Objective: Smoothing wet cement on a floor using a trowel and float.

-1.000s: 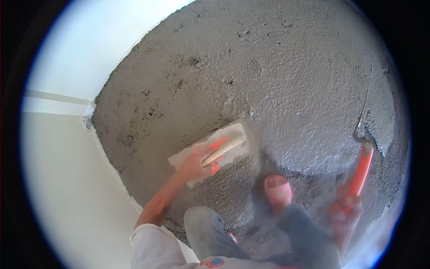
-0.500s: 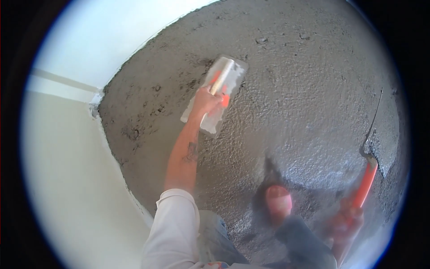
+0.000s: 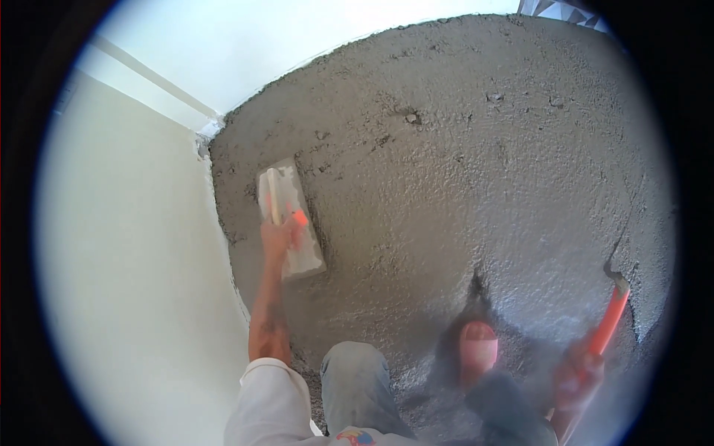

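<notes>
In the head view, the mortar (image 3: 416, 193) is looking partly smoothed, by my judgement. Just behind the left grip, toward the body, it is showing a fairly even patch. Ahead and to the right of that grip, pits (image 3: 411, 117) and lumps are breaking the surface, so that stretch is seeming less finished. Well to the right, the mortar is shining wet but keeping a grainy texture. Left of the grip, a rough strip is running along the wall (image 3: 134, 238).

The left hand (image 3: 276, 236) is closing around the handle of the float (image 3: 291, 192), whose plate is lying on the mortar under and ahead of the grip. The left forearm (image 3: 269, 320) is reaching forward from the sleeve (image 3: 271, 390), nearly in line with the handle, the back of the hand facing up.

Well to the right of the left grip and nearer the body, the right hand (image 3: 579, 377) is wrapping the red handle of the trowel (image 3: 611, 320). This arm is staying low and looking hazy, so the exact finger placement is unclear. The handle is slanting forward and rightward from that grip; the thin blade ahead is resting at the mortar, its outline hard to make out. A red slipper (image 3: 478, 348) is standing between the two grips.
</notes>
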### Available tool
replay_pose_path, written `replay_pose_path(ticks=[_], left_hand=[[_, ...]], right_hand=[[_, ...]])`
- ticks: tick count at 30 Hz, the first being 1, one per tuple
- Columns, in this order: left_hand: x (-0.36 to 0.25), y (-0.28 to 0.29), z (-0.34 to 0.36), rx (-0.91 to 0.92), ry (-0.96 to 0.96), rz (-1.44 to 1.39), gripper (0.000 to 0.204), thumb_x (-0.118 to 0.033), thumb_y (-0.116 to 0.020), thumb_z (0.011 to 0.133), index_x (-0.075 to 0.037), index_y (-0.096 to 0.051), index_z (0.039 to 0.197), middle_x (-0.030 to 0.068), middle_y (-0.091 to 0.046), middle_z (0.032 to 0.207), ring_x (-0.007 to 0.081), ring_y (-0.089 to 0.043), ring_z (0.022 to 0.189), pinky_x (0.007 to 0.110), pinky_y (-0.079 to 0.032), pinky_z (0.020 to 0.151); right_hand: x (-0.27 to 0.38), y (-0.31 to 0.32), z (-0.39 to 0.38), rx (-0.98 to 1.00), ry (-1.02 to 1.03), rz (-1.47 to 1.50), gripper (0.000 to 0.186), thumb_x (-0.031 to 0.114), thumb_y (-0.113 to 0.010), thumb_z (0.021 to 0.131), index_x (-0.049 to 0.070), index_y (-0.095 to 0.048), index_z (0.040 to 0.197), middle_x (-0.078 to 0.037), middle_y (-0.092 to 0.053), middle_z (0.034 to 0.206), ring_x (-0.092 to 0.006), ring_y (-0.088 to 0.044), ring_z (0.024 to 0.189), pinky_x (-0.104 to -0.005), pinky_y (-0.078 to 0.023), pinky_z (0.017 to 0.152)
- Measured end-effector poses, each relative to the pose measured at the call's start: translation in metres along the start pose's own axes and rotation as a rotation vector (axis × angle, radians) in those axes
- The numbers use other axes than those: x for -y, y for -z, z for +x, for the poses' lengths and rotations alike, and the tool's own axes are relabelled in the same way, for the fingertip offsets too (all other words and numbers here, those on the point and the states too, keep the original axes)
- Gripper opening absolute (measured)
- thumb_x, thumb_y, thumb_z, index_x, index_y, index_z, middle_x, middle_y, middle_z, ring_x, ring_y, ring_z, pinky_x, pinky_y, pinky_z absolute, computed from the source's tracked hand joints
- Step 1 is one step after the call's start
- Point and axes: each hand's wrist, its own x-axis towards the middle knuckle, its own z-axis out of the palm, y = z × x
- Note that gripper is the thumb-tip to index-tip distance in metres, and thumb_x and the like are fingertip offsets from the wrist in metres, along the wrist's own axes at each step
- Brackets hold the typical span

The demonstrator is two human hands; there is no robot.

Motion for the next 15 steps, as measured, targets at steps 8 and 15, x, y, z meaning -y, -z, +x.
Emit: replay_pose_path(ticks=[8, 15], left_hand=[[-0.064, -0.176, -0.01, 0.342, -0.18, -0.2, 0.051, -0.006, -0.067, 0.072, 0.0, -0.049, 0.12, 0.0024, -0.058, 0.066, 0.0096, -0.053, 0.046, 0.025, -0.042, 0.039], [-0.087, -0.301, 0.031, 0.344, -0.197, -0.149, 0.049, -0.001, -0.068, 0.067, -0.004, -0.055, 0.115, 0.0017, -0.059, 0.071, 0.0099, -0.055, 0.05, 0.025, -0.043, 0.04]], right_hand=[[0.003, 0.019, 0.004, 0.034, -0.028, -0.015, 0.026, 0.001, -0.059, 0.07, 0.005, -0.04, 0.088, -0.002, -0.036, 0.054, -0.0078, -0.025, 0.031, -0.0259, -0.021, 0.029], [0.025, 0.051, 0.002, -0.133, -0.099, -0.191, 0.015, 0.016, -0.062, 0.076, 0.01, -0.056, 0.088, 0.0, -0.041, 0.052, -0.0114, -0.031, 0.037, -0.0277, -0.024, 0.035]])
